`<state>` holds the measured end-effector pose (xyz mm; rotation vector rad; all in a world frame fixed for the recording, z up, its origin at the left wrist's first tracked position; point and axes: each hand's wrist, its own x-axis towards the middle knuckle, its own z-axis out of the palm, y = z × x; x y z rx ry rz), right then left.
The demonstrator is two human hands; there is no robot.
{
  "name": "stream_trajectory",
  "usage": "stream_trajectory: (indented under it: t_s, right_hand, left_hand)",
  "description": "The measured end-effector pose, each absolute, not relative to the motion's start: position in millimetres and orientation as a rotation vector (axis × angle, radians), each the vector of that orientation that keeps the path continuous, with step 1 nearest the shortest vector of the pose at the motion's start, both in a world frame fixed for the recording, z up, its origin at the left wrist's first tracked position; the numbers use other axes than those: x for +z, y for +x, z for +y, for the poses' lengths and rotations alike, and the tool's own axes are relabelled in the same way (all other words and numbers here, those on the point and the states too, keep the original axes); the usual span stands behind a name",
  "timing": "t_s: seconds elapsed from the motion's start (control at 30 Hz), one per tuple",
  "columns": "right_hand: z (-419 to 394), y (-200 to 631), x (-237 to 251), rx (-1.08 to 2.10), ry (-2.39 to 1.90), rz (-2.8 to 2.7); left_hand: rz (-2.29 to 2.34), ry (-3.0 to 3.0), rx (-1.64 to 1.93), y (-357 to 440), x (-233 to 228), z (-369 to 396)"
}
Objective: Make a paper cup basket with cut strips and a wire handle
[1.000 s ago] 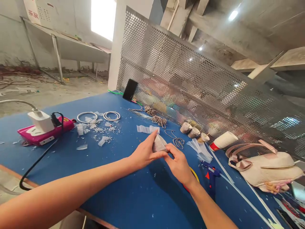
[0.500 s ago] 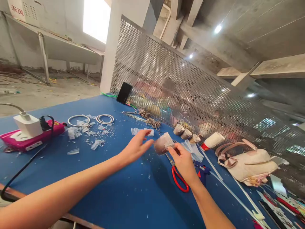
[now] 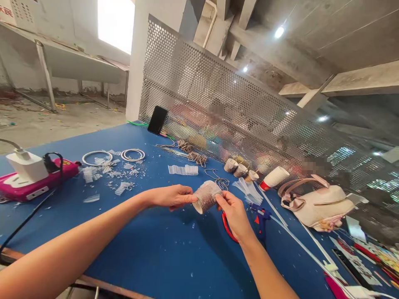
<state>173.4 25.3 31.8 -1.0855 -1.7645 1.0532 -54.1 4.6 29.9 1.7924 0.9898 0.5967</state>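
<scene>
Over the blue table, a small brownish-grey cup [image 3: 207, 197] with a ribbed, wrapped-looking side is held tilted between both hands. My right hand [image 3: 232, 211] pinches it at the right end. At the left rim, my left hand [image 3: 174, 197] grips it with thumb and curled fingers; part of that grip is hidden. Red-handled scissors [image 3: 228, 228] lie under my right hand, mostly covered by it. Just right of that hand is a blue glue gun [image 3: 262, 216]. Loose cord [image 3: 220, 182] lies behind the cup.
Three similar small cups [image 3: 240, 170] stand by the perforated metal screen [image 3: 193, 79], near stacked white paper cups [image 3: 278, 176] and a pale bag [image 3: 327, 207]. Clear strips [image 3: 247, 190] lie nearby. Left are white rings [image 3: 133, 155], plastic scraps and a pink power strip [image 3: 67, 167]. People show behind the screen.
My left hand has gone from spread fingers beside the cup to gripping its left rim. The cup has turned and come slightly lower. The view has shifted a little.
</scene>
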Motion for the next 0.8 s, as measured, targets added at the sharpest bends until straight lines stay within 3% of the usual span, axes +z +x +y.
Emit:
stream_trajectory:
  t_s: [0.27,0.4,0.57,0.7,0.8]
  right_hand:
    - [23.8,184.5,29.5,1.098,-1.054,-1.799]
    - [24.1,186.0,29.8,1.158,-1.050,-1.672]
    - [29.2,193.9,37.3,1.177,-1.090,-1.480]
    - [32.4,198.9,40.5,1.202,-1.095,-1.424]
    - [32.3,197.5,37.8,1.223,-1.094,-1.403]
  left_hand:
    - [1.260,2.458,0.607,-30.5,31.9,-11.0]
    - [1.189,2.551,0.457,-25.7,21.9,-11.7]
    - [1.544,2.578,0.273,-37.4,6.7,1.5]
    - [1.725,2.453,0.386,-45.1,5.4,9.2]
    - [1.580,2.391,0.589,-35.6,8.7,4.6]
